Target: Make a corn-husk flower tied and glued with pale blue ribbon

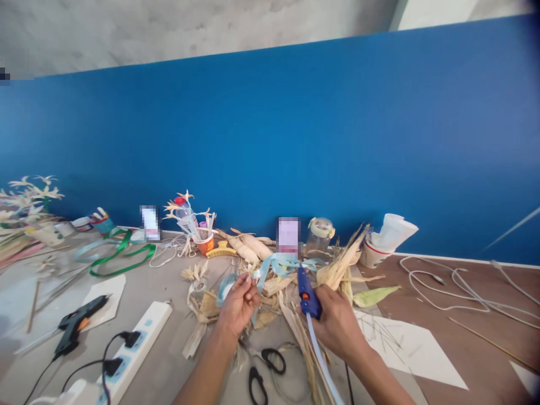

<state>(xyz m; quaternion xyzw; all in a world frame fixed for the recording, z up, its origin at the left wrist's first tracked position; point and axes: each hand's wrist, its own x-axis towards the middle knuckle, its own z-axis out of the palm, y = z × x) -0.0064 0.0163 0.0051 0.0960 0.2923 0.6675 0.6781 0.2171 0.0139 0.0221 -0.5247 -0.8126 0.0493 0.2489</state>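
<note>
My right hand (333, 318) is wrapped around a blue hot glue gun (309, 295). Its nozzle points away from me, and a long pale glue stick (323, 357) trails out of its back end. Left of it, my left hand (241, 301) is closed in a pinch, with a small pale piece at the fingertips too small to name. Light blue ribbon (276, 267) lies in loops just beyond both hands. Dried corn husks (343, 264) are heaped around and behind them. Between my forearms lie black-handled scissors (265, 368).
At left are a white power strip (141, 337) with plugs and a black glue gun (78, 323). Along the blue partition (270, 129) stand a red cup (206, 244), a phone (288, 236), a jar (319, 239) and a paper cup (375, 253). White cables (449, 281) lie right.
</note>
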